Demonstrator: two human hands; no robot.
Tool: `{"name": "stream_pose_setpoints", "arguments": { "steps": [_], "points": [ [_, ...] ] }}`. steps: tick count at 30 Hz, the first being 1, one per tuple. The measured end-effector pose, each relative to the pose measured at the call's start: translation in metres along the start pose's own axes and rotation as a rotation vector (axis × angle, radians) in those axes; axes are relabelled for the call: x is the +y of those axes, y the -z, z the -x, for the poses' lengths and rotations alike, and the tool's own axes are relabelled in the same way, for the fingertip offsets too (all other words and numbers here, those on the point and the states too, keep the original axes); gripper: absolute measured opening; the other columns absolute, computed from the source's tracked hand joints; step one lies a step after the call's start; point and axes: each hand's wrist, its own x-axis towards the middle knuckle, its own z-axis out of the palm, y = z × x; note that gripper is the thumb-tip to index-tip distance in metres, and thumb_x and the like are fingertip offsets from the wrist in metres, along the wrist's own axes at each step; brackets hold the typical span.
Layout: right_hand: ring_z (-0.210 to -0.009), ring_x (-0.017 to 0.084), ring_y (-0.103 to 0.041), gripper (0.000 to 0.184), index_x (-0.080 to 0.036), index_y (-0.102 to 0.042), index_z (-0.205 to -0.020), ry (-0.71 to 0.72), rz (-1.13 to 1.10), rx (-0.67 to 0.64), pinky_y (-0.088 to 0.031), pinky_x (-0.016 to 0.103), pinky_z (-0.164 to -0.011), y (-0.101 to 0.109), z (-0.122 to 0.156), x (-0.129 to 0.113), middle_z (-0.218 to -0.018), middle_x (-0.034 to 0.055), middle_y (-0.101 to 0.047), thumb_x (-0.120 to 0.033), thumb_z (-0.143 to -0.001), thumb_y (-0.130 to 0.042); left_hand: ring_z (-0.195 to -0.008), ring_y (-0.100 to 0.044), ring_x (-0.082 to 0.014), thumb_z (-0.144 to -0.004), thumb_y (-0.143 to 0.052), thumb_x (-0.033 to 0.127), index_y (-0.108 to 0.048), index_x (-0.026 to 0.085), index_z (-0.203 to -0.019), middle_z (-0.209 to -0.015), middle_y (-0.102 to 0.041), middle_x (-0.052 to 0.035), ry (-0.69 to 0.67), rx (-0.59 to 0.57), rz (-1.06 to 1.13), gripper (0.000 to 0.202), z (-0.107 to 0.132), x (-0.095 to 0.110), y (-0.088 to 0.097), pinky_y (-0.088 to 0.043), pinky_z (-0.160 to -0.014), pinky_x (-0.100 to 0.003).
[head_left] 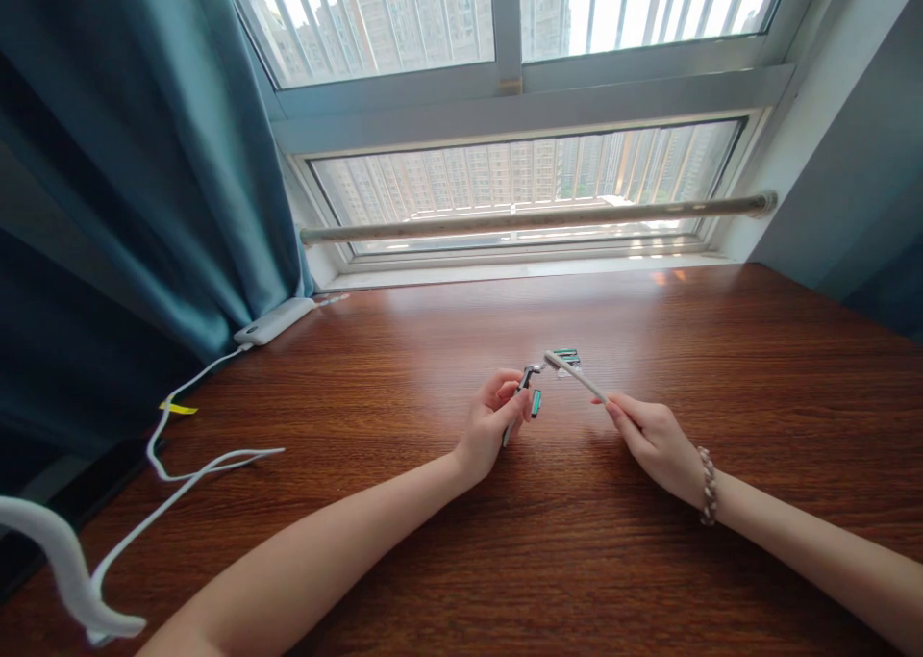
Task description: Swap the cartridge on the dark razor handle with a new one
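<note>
My left hand [494, 421] is closed around a razor handle [526, 378], its metal neck pointing up and to the right. In my right hand [653, 441] is a white toothbrush [586, 382], gripped by its handle. The brush head is at the tip of the razor's neck; whether the bristles touch it I cannot tell. On the table beside my left fingers lies a green-and-black razor cartridge [536, 404]. Behind the brush head are more green-and-black cartridges [567, 356], partly covered by it, with something clear at their near side.
The brown wooden table [404, 368] reaches to the window sill. A white power strip [275, 322] lies by the blue curtain [209, 157], its white cable [191, 479] looping along the left. A curved white stand [64, 561] is at lower left. A pipe [540, 220] crosses the window.
</note>
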Motion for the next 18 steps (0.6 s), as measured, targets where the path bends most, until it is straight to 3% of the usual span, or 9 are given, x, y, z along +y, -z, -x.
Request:
{"name": "stream_pose_setpoints", "arguments": {
  "steps": [3,8,13,18],
  "points": [
    [-0.05,0.01,-0.045,0.031,-0.016,-0.056,-0.096,-0.008,-0.005,0.025,-0.034,0.021,-0.049,0.0004,0.0003,0.0013,-0.057,-0.0012,-0.049,-0.032,-0.09,-0.03,-0.039,-0.037,-0.0048,-0.079,-0.049,0.04,-0.049,0.015,-0.089,-0.054,-0.049,0.0029,-0.003,-0.048,0.02,0.028,-0.0012,-0.001,0.0009,-0.025,-0.039,-0.018],
    [-0.05,0.01,-0.042,0.025,-0.016,-0.054,-0.084,0.039,-0.021,-0.048,-0.033,0.021,-0.05,0.0003,0.0022,0.0008,-0.057,-0.0014,-0.047,-0.03,-0.089,-0.033,-0.034,-0.035,-0.0044,-0.083,-0.042,0.043,-0.05,0.012,-0.088,-0.051,-0.048,0.0025,0.005,-0.12,0.03,0.032,-0.0011,-0.0017,0.0007,-0.02,-0.036,-0.018],
    [-0.054,0.01,-0.046,0.023,-0.017,-0.053,-0.096,0.064,-0.014,0.005,-0.035,0.021,-0.053,0.0012,0.0035,-0.0015,-0.062,-0.0001,-0.05,-0.027,-0.089,-0.034,-0.031,-0.033,-0.0043,-0.085,-0.037,0.042,-0.05,0.012,-0.088,-0.048,-0.046,0.0031,0.037,-0.142,0.04,0.033,-0.0002,-0.0012,-0.0002,-0.019,-0.034,-0.018],
    [-0.058,0.013,-0.051,0.023,-0.017,-0.054,-0.095,0.086,0.068,0.035,-0.039,0.023,-0.054,-0.0003,0.0032,-0.0004,-0.068,0.0029,-0.055,-0.028,-0.088,-0.035,-0.029,-0.028,-0.0035,-0.085,-0.037,0.043,-0.051,0.011,-0.087,-0.042,-0.04,0.0049,0.068,-0.169,0.055,0.036,-0.0003,-0.0004,0.0004,-0.017,-0.034,-0.018]
  ]
}}
